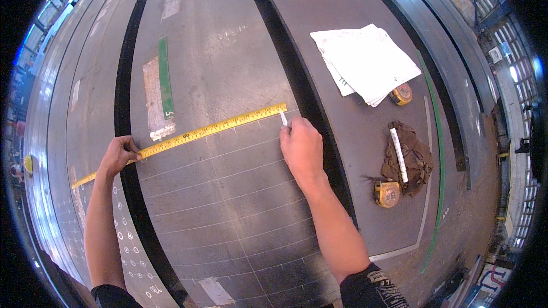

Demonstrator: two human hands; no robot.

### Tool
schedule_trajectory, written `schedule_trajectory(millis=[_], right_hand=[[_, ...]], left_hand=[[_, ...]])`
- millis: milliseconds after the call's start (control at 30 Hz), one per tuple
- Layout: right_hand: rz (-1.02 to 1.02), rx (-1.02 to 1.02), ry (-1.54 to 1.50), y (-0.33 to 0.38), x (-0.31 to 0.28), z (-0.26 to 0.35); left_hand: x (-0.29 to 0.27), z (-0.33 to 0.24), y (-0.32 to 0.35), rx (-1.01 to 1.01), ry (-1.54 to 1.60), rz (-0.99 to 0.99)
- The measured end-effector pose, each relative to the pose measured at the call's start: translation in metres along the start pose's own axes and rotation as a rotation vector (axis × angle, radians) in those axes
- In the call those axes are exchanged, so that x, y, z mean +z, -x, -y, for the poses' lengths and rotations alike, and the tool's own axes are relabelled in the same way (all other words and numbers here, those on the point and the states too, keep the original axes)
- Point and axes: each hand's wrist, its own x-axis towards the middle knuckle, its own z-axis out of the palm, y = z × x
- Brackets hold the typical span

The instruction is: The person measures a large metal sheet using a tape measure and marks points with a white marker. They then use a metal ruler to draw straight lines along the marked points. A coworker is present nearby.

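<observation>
Yellow tape (211,129) across grey plate (222,68)

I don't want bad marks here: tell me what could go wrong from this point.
The yellow tape could shift if the left hand slackens its pinch. It might also sag where it crosses the dark gap. The white stick in the right hand could nudge the tape's end, since its tip sits right beside it.

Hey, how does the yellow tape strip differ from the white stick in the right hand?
The yellow tape strip is long; the white stick shows only a short length. The tape strip stretches across the metal plates, pinched partway along by the left hand, while the right hand grips the white stick near the tape's end. Both are narrow.
</observation>
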Motion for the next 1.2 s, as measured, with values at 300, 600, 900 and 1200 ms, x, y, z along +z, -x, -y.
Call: schedule_trajectory(millis=[300,600,900,1200], right_hand=[[0.398,-0.033,0.196,0.065,-0.116,0.054],[0.446,-0.078,0.017,0.122,-0.022,0.106],[0.241,-0.054,-0.142,0.104,0.082,0.167],[0.125,-0.054,-0.194,0.082,0.113,0.173]], left_hand=[[-0.006,0.002,0.007,0.001,-0.048,-0.009],[-0.008,0.011,0.001,0.060,-0.090,-0.016],[-0.006,0.016,0.004,0.070,-0.124,-0.043],[-0.009,0.010,0.005,0.040,-0.132,-0.010]])
